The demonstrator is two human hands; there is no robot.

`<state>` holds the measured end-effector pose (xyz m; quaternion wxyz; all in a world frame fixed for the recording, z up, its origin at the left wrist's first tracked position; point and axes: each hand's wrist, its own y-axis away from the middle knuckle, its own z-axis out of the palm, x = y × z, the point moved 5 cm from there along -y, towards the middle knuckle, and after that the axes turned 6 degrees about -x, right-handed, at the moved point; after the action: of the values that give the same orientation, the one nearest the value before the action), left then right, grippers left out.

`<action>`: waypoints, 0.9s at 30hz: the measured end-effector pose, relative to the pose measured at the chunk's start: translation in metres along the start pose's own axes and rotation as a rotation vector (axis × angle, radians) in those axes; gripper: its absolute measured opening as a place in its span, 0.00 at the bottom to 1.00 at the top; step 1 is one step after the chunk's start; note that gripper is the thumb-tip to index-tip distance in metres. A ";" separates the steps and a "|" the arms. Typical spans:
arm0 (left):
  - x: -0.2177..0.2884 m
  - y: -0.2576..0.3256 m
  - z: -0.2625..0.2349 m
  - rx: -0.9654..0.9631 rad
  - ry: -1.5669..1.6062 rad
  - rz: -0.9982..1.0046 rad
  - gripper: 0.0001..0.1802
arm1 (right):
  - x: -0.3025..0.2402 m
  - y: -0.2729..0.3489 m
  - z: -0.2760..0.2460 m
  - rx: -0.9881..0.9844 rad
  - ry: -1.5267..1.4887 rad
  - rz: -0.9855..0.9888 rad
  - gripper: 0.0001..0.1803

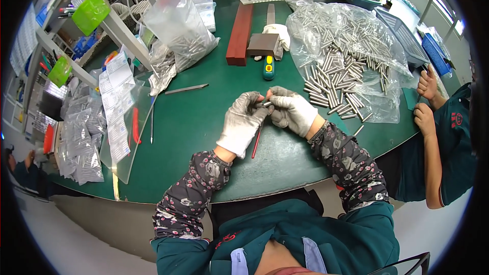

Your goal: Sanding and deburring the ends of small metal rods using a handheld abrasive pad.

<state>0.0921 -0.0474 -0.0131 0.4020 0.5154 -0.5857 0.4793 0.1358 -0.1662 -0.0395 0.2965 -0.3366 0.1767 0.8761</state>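
My left hand (240,123) and my right hand (292,111), both in pale work gloves with the fingertips bare, meet over the green table. Between their closed fingertips is a short metal pin (267,104), partly hidden by the fingers. A thin red stick (256,143) shows below my left hand; whether it lies on the table or is held, I cannot tell. To the right, many similar metal pins (333,81) spill from an open clear plastic bag (384,107). Beyond my hands lies a teal and yellow tape-measure-like tool (269,67).
A long red bar (239,35) and a grey metal block (263,44) lie beyond my hands. A filled plastic bag (181,25) stands back left, near a flat metal strip (187,89). Papers (116,102) lie at left. Another person's hands (427,99) are at the right edge.
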 end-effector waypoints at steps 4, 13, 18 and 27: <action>0.001 -0.004 0.005 0.017 -0.045 0.071 0.14 | 0.000 -0.001 0.000 -0.046 -0.045 0.028 0.07; -0.006 -0.007 0.009 0.099 -0.020 0.062 0.17 | 0.004 -0.008 -0.005 -0.158 -0.026 0.069 0.06; -0.003 -0.006 0.007 0.115 -0.025 0.050 0.16 | 0.006 -0.011 -0.006 -0.186 -0.021 0.082 0.06; 0.012 -0.004 0.010 0.120 -0.041 0.030 0.15 | 0.006 -0.011 -0.007 -0.229 -0.048 0.085 0.06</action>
<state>0.0946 -0.0602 -0.0030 0.3512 0.5392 -0.5718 0.5089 0.1426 -0.1589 -0.0500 0.2226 -0.3393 0.0823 0.9102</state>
